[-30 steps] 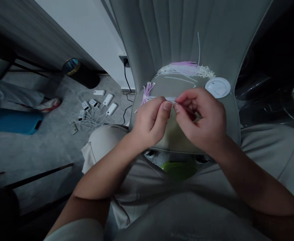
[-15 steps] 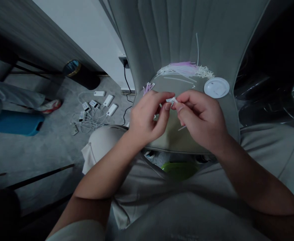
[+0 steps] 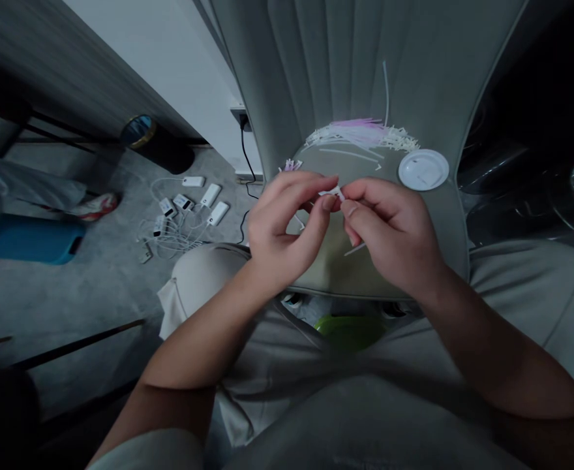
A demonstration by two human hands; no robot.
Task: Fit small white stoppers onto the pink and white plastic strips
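My left hand [image 3: 287,228] and my right hand [image 3: 389,228] meet fingertip to fingertip above the seat of a grey chair [image 3: 346,261]. Both pinch a thin white cable tie [image 3: 334,193]; its tail sticks out below my right hand. Behind my left hand a small bunch of pale purple ties [image 3: 291,165] peeks out. A heap of white and pink cable ties [image 3: 362,137] lies at the back of the seat, with a single white tie standing up against the backrest.
A round white lid [image 3: 422,170] lies on the seat at the right. On the grey floor to the left are several white chargers with tangled cables [image 3: 184,212], a black cylinder [image 3: 157,147] and a blue mat [image 3: 27,238]. A green object [image 3: 350,329] shows under the seat.
My hands drew together and my left fingers lifted, covering most of the purple bunch. The straight tie held out to the left a second ago is now bent between my fingertips.
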